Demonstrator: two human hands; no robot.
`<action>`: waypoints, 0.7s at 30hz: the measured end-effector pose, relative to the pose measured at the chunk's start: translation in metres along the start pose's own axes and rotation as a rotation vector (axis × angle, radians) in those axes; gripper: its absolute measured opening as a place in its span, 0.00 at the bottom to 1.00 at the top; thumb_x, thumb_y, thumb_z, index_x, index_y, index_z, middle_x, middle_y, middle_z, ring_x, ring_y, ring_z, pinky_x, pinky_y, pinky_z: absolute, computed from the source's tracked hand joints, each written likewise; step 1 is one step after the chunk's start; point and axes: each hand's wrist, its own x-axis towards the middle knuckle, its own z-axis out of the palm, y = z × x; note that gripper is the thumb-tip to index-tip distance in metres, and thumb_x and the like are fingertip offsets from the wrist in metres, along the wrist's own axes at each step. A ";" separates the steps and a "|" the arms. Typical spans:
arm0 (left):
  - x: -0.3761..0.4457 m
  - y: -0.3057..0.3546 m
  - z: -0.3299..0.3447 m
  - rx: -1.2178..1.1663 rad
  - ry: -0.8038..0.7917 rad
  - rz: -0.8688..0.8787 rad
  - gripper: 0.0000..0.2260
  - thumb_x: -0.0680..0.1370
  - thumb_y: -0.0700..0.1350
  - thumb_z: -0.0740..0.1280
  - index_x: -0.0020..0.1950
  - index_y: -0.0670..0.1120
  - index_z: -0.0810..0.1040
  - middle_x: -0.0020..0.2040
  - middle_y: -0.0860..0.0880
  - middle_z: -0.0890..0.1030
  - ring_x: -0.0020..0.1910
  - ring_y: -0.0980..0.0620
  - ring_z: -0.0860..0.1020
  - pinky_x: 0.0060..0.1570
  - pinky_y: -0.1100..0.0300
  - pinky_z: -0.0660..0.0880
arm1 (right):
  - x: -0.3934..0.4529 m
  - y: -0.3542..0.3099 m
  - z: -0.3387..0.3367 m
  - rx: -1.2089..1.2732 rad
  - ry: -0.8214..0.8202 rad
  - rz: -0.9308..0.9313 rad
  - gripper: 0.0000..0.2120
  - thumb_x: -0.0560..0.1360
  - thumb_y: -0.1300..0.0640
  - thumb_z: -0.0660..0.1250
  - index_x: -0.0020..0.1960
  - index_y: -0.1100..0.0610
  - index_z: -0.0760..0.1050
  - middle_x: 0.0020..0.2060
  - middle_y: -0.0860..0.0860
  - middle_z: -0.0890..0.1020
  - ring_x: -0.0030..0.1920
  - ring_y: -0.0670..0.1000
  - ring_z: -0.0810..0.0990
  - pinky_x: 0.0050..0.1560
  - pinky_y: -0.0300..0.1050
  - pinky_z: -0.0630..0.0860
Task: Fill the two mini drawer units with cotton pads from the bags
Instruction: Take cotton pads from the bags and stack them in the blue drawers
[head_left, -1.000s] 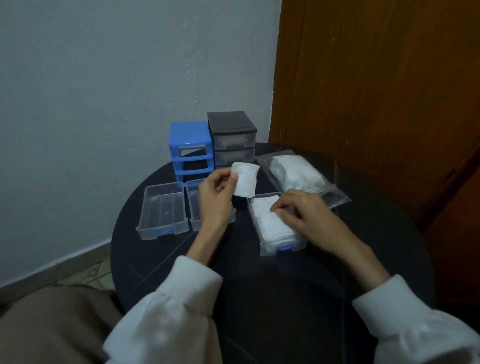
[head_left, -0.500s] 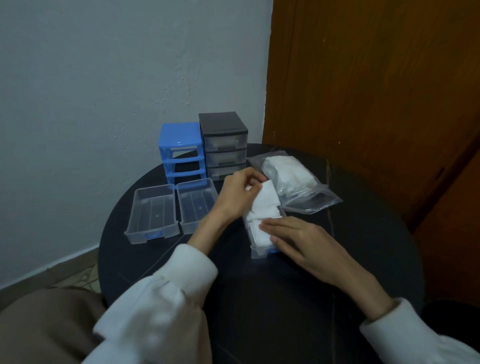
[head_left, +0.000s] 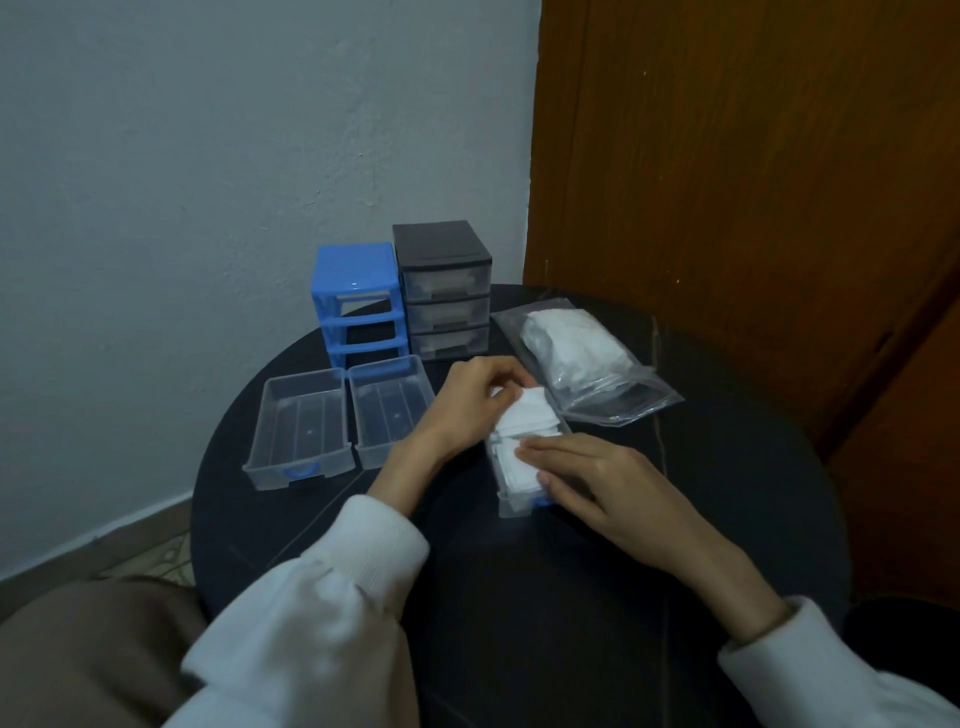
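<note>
Item 1, dark grey plastic 3-drawer mini unit (head_left: 441, 291): stands at the far edge of the round black table (head_left: 519, 597), all 3 clear drawers in place, pale contents faintly visible behind the fronts; judged already filled, though the fill level cannot be confirmed.

Item 2, blue plastic 3-slot mini unit (head_left: 358, 301): just beside item 1, all 3 slots open and vacant; nothing returned to it yet.

Item 3, 2 clear plastic drawers with blue pulls (head_left: 343, 421): lying side by side in front of the blue unit, no pads inside.

Item 4, third clear plastic drawer (head_left: 511, 504): in front of the person, holding a stack of white square cotton pads (head_left: 524, 431) that rises near or above its rim; filling in progress.

Item 5, clear zip-top plastic bag of white cotton pads (head_left: 576, 358): lying just beyond item 4, a good supply inside.

Left hand (head_left: 467, 405): fingers curled, pinching the far end of the pad stack.

Right hand (head_left: 597, 483): fingers straight and together, pressing flat on the near pads.

Outstanding, by estimate: finish this drawer, fill 2 more, slide all 3 into the blue unit.
</note>
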 end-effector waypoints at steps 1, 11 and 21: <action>0.000 0.000 0.001 0.027 0.001 0.018 0.09 0.77 0.37 0.64 0.50 0.49 0.80 0.46 0.55 0.80 0.46 0.64 0.76 0.45 0.75 0.71 | 0.000 0.001 0.001 0.000 0.001 -0.001 0.17 0.79 0.50 0.59 0.67 0.48 0.71 0.65 0.43 0.74 0.65 0.38 0.69 0.63 0.31 0.62; -0.009 0.014 -0.002 0.170 0.051 0.019 0.09 0.79 0.39 0.63 0.57 0.41 0.79 0.57 0.47 0.79 0.55 0.53 0.76 0.55 0.63 0.71 | -0.002 0.007 0.004 0.241 0.151 0.028 0.14 0.77 0.50 0.64 0.60 0.52 0.78 0.59 0.42 0.77 0.61 0.36 0.72 0.62 0.29 0.66; -0.027 0.051 0.054 0.484 -0.094 -0.244 0.25 0.84 0.49 0.46 0.76 0.36 0.48 0.77 0.38 0.48 0.77 0.45 0.47 0.74 0.54 0.45 | 0.001 0.035 -0.020 -0.056 0.486 0.272 0.13 0.73 0.66 0.66 0.55 0.55 0.77 0.56 0.50 0.76 0.57 0.42 0.70 0.59 0.33 0.65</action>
